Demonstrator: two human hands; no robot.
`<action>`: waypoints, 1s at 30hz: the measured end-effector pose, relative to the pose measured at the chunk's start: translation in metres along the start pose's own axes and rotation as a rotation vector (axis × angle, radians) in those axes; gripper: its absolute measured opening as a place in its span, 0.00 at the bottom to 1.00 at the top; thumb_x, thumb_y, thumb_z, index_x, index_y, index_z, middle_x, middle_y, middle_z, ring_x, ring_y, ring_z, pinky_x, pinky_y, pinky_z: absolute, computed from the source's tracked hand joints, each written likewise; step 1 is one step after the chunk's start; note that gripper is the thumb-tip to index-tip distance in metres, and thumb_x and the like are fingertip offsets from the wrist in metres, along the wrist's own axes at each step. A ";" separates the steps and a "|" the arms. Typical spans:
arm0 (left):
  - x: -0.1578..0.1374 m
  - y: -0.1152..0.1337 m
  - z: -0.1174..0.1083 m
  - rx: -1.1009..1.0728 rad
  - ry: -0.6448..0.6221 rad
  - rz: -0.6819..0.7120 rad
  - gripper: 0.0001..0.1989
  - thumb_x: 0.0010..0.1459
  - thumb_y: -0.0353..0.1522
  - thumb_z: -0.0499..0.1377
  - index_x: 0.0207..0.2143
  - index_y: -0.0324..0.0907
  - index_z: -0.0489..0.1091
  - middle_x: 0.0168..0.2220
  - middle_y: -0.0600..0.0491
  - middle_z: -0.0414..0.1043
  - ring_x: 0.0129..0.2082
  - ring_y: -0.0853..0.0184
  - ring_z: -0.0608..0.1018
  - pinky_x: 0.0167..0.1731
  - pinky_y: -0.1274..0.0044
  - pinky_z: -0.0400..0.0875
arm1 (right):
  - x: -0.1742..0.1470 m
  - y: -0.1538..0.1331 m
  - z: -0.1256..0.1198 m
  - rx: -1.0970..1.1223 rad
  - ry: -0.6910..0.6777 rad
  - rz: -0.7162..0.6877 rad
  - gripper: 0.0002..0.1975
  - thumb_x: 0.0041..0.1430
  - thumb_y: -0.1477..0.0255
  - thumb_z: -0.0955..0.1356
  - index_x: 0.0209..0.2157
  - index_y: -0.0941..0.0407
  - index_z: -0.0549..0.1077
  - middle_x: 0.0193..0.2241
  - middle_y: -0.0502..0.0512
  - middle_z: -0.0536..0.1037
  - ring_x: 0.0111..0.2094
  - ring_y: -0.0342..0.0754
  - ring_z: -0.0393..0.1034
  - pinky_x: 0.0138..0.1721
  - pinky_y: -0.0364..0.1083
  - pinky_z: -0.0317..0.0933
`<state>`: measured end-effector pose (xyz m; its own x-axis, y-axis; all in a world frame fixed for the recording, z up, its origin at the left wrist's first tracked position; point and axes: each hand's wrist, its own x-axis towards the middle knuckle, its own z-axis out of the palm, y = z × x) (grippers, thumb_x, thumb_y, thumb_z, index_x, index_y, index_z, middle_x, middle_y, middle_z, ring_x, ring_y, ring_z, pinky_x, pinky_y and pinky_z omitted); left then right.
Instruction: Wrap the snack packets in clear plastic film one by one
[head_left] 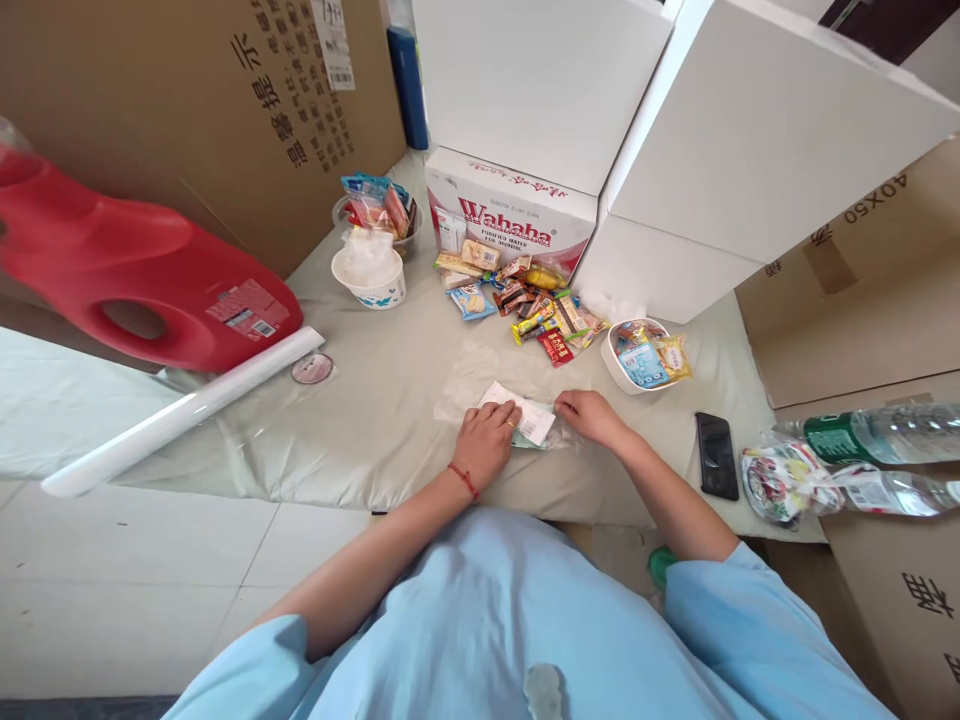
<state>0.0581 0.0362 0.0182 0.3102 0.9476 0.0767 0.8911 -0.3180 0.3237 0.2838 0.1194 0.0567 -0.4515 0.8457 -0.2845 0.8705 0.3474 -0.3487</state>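
My left hand (486,440) lies flat with its fingers stretched over a white printed slip (534,420). Under the slip a greenish edge shows, which I cannot make out further. The slip rests on a thin clear plastic bag (465,385) spread on the covered surface. To the right, my right hand (591,414) has its fingers closed in a pinch at the bag's right edge, close beside the slip. Beyond both hands lies a pile of wrapped snacks (525,300). A white bowl (616,372) with snack packets stands past my right hand.
A red jug (172,260) and a white roll (187,415) lie at left. Paper cup (375,292) and snack tub (411,240) stand behind. A Wahaha carton (517,215) is at the back. At right are a phone (717,455) and plastic bottles (885,435).
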 end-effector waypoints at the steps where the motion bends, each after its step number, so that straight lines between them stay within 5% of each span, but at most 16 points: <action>1: -0.001 -0.001 0.003 0.023 0.013 0.006 0.22 0.69 0.30 0.48 0.60 0.45 0.73 0.63 0.47 0.73 0.55 0.55 0.73 0.49 0.61 0.66 | 0.004 -0.002 -0.007 -0.042 0.052 0.006 0.14 0.73 0.70 0.61 0.45 0.56 0.79 0.44 0.59 0.81 0.45 0.50 0.73 0.45 0.45 0.62; 4: -0.008 0.000 0.008 0.076 0.087 0.027 0.20 0.69 0.29 0.50 0.59 0.44 0.73 0.61 0.47 0.75 0.54 0.55 0.73 0.48 0.62 0.65 | 0.028 -0.014 -0.020 -0.127 0.195 -0.011 0.17 0.73 0.67 0.61 0.53 0.56 0.77 0.53 0.63 0.78 0.56 0.56 0.67 0.54 0.49 0.62; 9: -0.010 0.004 0.013 0.110 0.182 0.037 0.18 0.68 0.28 0.52 0.57 0.44 0.74 0.58 0.47 0.77 0.53 0.55 0.74 0.48 0.62 0.63 | 0.077 -0.039 -0.010 -0.183 0.133 -0.013 0.35 0.66 0.65 0.69 0.70 0.62 0.60 0.64 0.71 0.70 0.65 0.63 0.59 0.63 0.56 0.55; 11: -0.010 0.005 0.014 0.111 0.207 0.041 0.18 0.68 0.28 0.53 0.56 0.44 0.74 0.57 0.47 0.77 0.53 0.55 0.74 0.49 0.62 0.63 | 0.090 -0.045 -0.007 -0.165 0.094 0.033 0.34 0.64 0.64 0.71 0.67 0.63 0.64 0.60 0.72 0.74 0.62 0.64 0.63 0.61 0.57 0.57; 14: -0.012 0.005 0.015 0.102 0.238 0.050 0.17 0.69 0.30 0.53 0.56 0.44 0.74 0.56 0.46 0.78 0.53 0.55 0.74 0.49 0.62 0.62 | 0.098 -0.047 -0.012 -0.125 0.003 0.033 0.18 0.64 0.69 0.71 0.53 0.60 0.78 0.47 0.65 0.82 0.51 0.59 0.73 0.51 0.50 0.63; 18: -0.013 0.005 0.016 0.082 0.241 0.047 0.17 0.70 0.32 0.52 0.56 0.44 0.74 0.55 0.45 0.78 0.52 0.55 0.74 0.46 0.63 0.63 | 0.082 -0.053 -0.023 -0.080 -0.017 -0.098 0.11 0.68 0.71 0.67 0.46 0.56 0.81 0.45 0.58 0.80 0.44 0.49 0.74 0.47 0.44 0.62; 22: -0.010 0.003 0.017 0.032 0.242 -0.028 0.18 0.69 0.31 0.53 0.57 0.45 0.75 0.58 0.44 0.75 0.51 0.54 0.72 0.44 0.63 0.65 | 0.045 -0.063 -0.021 -0.143 0.088 -0.347 0.11 0.70 0.72 0.66 0.45 0.57 0.80 0.49 0.61 0.75 0.47 0.50 0.70 0.47 0.45 0.60; 30: -0.001 -0.033 0.021 -0.265 0.330 -0.233 0.15 0.64 0.29 0.55 0.48 0.43 0.78 0.48 0.44 0.76 0.48 0.55 0.73 0.52 0.62 0.70 | -0.008 -0.072 0.024 -0.383 -0.076 -0.371 0.11 0.74 0.71 0.61 0.49 0.54 0.74 0.45 0.58 0.76 0.39 0.49 0.69 0.33 0.45 0.53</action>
<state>0.0351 0.0451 -0.0122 -0.0475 0.9658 0.2548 0.7959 -0.1176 0.5939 0.2198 0.0782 0.0627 -0.7427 0.6117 -0.2726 0.6529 0.7518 -0.0918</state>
